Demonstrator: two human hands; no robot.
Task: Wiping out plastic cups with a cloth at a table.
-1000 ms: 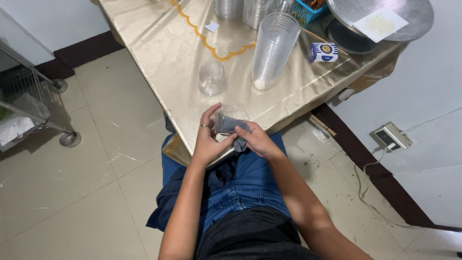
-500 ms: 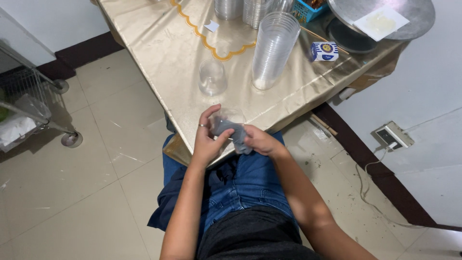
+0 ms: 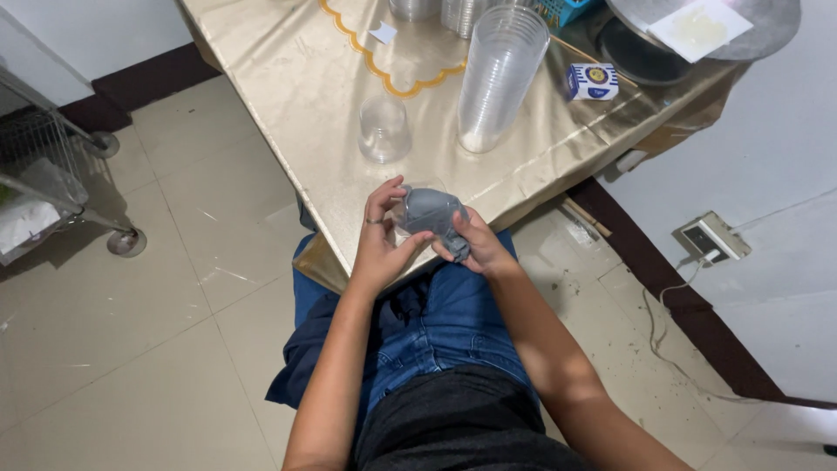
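— Hands first: the left hand (image 3: 381, 237) cups a small clear plastic cup (image 3: 408, 212) from the side, fingers curled round its wall; the right hand (image 3: 475, 247) pinches a crumpled grey cloth (image 3: 433, 212) and has it pressed into and over that cup, so both grips are closed, one on the cup, one on the cloth.

— How far along would you say the wiping is?

— Early, by my reckoning; one cup is in hand, held just above the near edge of the shiny gold tablecloth-covered table (image 3: 296, 78), over the lap in blue jeans; just beyond the grip a short clear plastic cup (image 3: 384, 129) stands mouth-down and apart; whether it has been wiped I cannot tell.

— And the rest?

— Beyond and to the right of the grip a tall stack of clear plastic cups (image 3: 499, 77) stands mouth-down, thin-walled and ribbed where the rims nest; more stacks sit further off at the far edge; a good deal looks left to handle.

— Textures?

— Cloth soft and bunched, matt grey; cup glossy, stiff, see-through; table cover slick with a scalloped orange border; a small blue-and-white cardboard box (image 3: 592, 81) lies to the right of the stack; a round grey metal tray (image 3: 767, 26) past that.
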